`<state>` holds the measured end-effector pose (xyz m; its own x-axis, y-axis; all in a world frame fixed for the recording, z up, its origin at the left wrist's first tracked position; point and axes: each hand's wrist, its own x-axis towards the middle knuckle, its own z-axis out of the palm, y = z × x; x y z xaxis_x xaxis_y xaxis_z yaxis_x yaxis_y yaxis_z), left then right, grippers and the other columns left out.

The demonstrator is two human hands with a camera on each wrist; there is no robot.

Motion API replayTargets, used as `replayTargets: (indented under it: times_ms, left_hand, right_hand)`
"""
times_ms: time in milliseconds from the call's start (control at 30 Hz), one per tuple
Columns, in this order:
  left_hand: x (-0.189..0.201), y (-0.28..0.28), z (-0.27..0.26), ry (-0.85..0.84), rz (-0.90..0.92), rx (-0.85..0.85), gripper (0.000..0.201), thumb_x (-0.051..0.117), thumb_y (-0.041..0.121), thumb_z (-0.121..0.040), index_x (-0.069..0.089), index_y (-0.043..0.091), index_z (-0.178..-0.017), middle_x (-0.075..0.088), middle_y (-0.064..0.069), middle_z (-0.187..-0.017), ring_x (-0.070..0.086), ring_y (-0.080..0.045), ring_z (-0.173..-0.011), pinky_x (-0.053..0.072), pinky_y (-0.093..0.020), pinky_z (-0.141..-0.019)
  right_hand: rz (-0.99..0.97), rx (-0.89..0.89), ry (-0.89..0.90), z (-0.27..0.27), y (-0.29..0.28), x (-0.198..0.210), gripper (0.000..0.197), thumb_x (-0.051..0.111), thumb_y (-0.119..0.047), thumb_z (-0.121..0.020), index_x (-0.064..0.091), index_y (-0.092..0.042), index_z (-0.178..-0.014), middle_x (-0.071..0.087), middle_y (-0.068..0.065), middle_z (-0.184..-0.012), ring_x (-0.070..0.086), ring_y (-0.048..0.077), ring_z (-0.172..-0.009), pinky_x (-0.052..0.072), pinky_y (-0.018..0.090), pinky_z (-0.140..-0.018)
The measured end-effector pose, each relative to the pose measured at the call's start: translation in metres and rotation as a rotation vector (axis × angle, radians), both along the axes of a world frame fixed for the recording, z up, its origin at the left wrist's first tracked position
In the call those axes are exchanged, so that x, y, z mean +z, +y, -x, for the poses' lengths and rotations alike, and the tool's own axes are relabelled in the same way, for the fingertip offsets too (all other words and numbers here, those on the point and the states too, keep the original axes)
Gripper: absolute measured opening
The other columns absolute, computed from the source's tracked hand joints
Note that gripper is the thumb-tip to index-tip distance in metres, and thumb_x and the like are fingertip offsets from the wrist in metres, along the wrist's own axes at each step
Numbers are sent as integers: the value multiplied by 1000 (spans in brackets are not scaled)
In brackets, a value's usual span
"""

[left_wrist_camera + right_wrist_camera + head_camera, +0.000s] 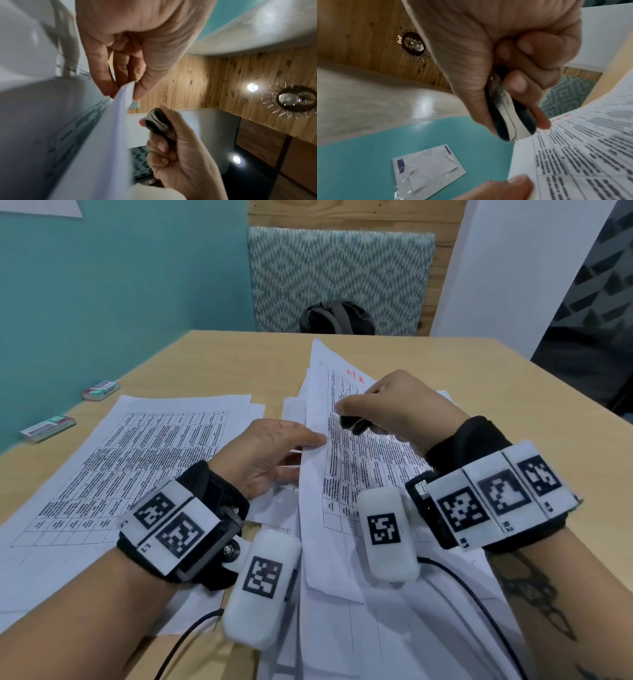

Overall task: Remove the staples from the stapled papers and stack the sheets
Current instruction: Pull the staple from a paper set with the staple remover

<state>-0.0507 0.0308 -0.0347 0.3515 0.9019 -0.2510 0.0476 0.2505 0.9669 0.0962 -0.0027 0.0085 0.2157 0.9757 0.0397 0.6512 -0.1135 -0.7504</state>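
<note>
Left hand (270,453) pinches the raised sheet's (342,474) edge, right hand (397,409) clenches the staple remover (158,123) just beside that pinch, so peel slowly toward the stacked sheets (137,453) beyond the left wrist.

On the table (239,350), a stack of sheets (137,460) lies left; the stapled papers (342,508) lie right. Two small boxes (101,390) sit far left. A backpack (337,318) stands behind the table.
</note>
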Motion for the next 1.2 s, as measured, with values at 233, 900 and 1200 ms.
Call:
replayTargets:
  times_ms: [233,900,1200]
  left_hand:
    - [0,-1,-3,29,-5,21,12,61,3,-83,59,8,-72,63,-8,-74,61,-12,-52,52,-20,-46]
    - [117,0,-4,488,-569,-80,45,78,1,-63,60,-12,-102,68,-13,-76,63,-16,-55,54,-22,-48]
    - [152,33,72,708,-474,6,80,86,22,-43,57,-10,-111,61,-20,-86,60,-19,-58,53,-24,-54]
  right_hand:
    - [85,-35,-159,-7,-3,-2,33,69,-37,-78,64,-5,-74,55,0,-62,42,12,-52,31,25,-48]
    - [-271,-129,155,-46,-30,32,43,74,-42,-72,52,-9,-59,41,-10,-40,25,10,-43,20,18,-37]
    - [-237,-90,163,-56,-51,28,38,73,-40,-75,60,-5,-76,50,-16,-38,32,11,-51,24,11,-34]
